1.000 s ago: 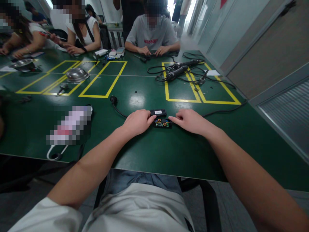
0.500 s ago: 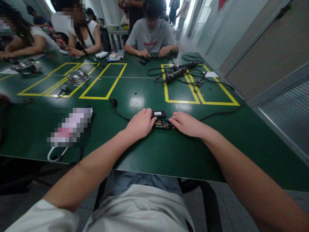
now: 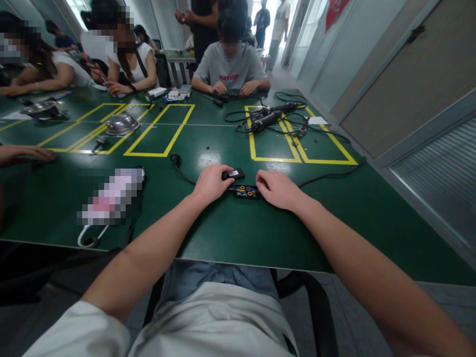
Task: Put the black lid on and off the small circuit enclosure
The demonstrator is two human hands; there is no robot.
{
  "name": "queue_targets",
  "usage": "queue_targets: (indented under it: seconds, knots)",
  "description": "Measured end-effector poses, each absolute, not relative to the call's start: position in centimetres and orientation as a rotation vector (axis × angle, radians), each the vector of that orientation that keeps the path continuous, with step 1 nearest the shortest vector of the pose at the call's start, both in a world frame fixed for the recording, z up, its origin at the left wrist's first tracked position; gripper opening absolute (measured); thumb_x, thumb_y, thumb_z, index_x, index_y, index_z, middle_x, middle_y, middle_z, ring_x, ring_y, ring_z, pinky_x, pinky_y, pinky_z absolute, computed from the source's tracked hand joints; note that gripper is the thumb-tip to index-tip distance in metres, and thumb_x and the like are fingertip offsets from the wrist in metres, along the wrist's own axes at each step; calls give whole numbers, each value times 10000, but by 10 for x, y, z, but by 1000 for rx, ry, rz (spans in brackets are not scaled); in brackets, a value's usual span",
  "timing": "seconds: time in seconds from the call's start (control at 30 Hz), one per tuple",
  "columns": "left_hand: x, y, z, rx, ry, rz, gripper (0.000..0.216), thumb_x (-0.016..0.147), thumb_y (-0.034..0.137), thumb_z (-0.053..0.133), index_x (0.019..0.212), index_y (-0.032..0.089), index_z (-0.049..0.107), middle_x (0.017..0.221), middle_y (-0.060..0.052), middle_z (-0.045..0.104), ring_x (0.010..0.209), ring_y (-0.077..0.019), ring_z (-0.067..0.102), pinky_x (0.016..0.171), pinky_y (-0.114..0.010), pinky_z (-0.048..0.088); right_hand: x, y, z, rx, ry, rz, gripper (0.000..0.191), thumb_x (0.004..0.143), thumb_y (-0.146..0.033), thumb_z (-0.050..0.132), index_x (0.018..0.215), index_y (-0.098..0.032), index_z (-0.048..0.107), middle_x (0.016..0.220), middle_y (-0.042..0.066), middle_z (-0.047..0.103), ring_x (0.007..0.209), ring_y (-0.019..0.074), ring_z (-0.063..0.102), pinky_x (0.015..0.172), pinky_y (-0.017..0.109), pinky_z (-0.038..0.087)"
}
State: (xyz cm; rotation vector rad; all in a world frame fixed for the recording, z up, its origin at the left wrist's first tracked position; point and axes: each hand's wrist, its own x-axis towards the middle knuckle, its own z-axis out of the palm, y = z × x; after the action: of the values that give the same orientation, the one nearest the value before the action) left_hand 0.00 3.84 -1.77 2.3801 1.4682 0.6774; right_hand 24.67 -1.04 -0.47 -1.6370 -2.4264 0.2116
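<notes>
My left hand (image 3: 211, 184) has its thumb and fingers closed on a small black cover (image 3: 235, 173) with a white label, held slightly tilted. Just below the cover, an open black case (image 3: 246, 192) lies on the green table, showing a circuit board with colored wires and copper-colored rings. At the right end of this case is my right hand (image 3: 277, 188), fingers curled together; whatever is between them is hidden. A black cable with a plug (image 3: 175, 159) runs toward the case from the left, passing behind my left hand. Another black cable (image 3: 327, 178) leads off to the right from behind my right hand.
Tangled cables with black handheld tools (image 3: 267, 119) lie inside yellow tape at the back right. A metal bowl-shaped part (image 3: 122, 124) sits back left. A pixelated pink item (image 3: 113, 196) lies left of my arm. Across the table, a person (image 3: 230, 64) works; another person's hand (image 3: 37, 152) is at far left.
My left hand has shifted the cover slightly left and tilted it. My right fingers have drawn back and curled in. Another person's hand has come in at far left; the view has tilted up.
</notes>
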Motion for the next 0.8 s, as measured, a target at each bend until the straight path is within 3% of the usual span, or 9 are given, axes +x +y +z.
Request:
queue_targets:
  seconds: [0.23, 0.43, 0.63, 0.8]
  knots:
    - [-7, 20, -13, 2579, 968, 922, 437, 1111, 394, 631, 1512, 258, 740, 1378, -117, 775, 1277, -326, 663, 1174, -551, 522, 247, -4, -25, -1649, -2168, 54, 334, 1060, -184, 388, 1097, -186, 720, 969, 149, 824, 870, 317, 696, 837, 393, 428]
    - [-4, 18, -22, 2716, 789, 631, 426, 1070, 329, 654, 1469, 245, 780, 1348, -132, 755, 1216, -317, 662, 1145, -542, 538, 247, -2, -29, -1701, -2151, 5, 360, 1060, -161, 387, 1155, -184, 734, 1022, 148, 840, 884, 321, 712, 835, 384, 438]
    - [-2, 19, -26, 2811, 807, 691, 426, 1080, 335, 621, 1455, 219, 786, 1302, -151, 763, 1182, -323, 675, 1120, -556, 562, 242, -3, -29, -1646, -2206, -44, 367, 1138, -258, 383, 1157, -200, 745, 980, 127, 836, 848, 296, 704, 810, 367, 436]
    - [1, 18, -31, 2860, 831, 742, 401, 1098, 368, 604, 1403, 207, 810, 1253, -147, 783, 1159, -315, 694, 1109, -527, 584, 235, -5, -26, -1542, -2305, -57, 377, 1151, -329, 446, 1016, -198, 773, 998, 134, 816, 949, 279, 704, 867, 363, 452]
